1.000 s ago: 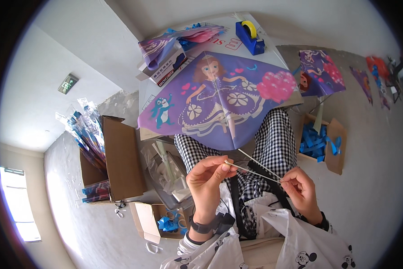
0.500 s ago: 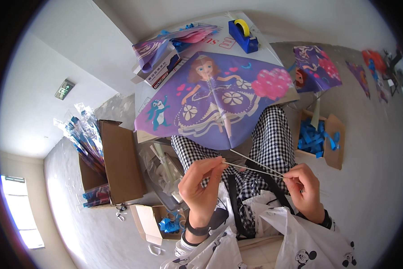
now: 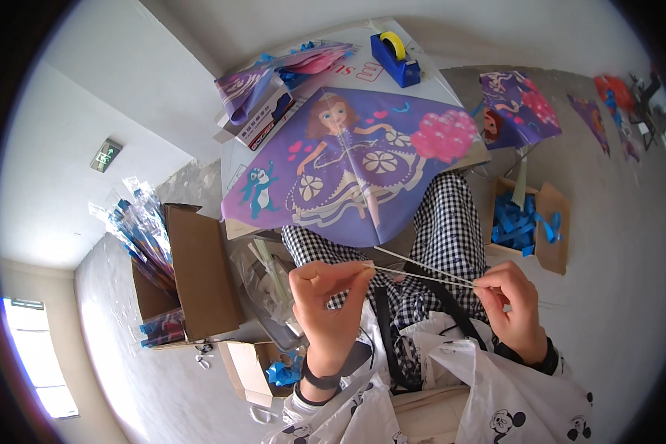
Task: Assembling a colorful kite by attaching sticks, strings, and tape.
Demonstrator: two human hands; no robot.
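My left hand (image 3: pixel 327 302) pinches one end of a thin white strand (image 3: pixel 423 276) between thumb and fingertips. It runs straight across to my right hand (image 3: pixel 512 305), closed in a pinch on it. A second white length slants from my right fingers up to the lower tip of a purple kite (image 3: pixel 347 222); whether these are rods or taut cord I cannot make out. Printed with a princess figure, pink balloons and a small blue animal, the kite lies spread over the table edge and my checked lap (image 3: pixel 451 214).
On the white table (image 3: pixel 433 70) stand a blue tape dispenser (image 3: pixel 396 63) and a box (image 3: pixel 262 126) under folded kites. A carton (image 3: pixel 207 274) of wrapped kites is at left. Boxes of blue ribbon flank me, right (image 3: pixel 552 248) and lower left (image 3: pixel 245 370). Another kite (image 3: pixel 521 107) sits at right.
Both hands have shifted slightly, the right a little outward and up, so the strand between them shows a bit longer. The view has tilted slightly. Both pinches hold.
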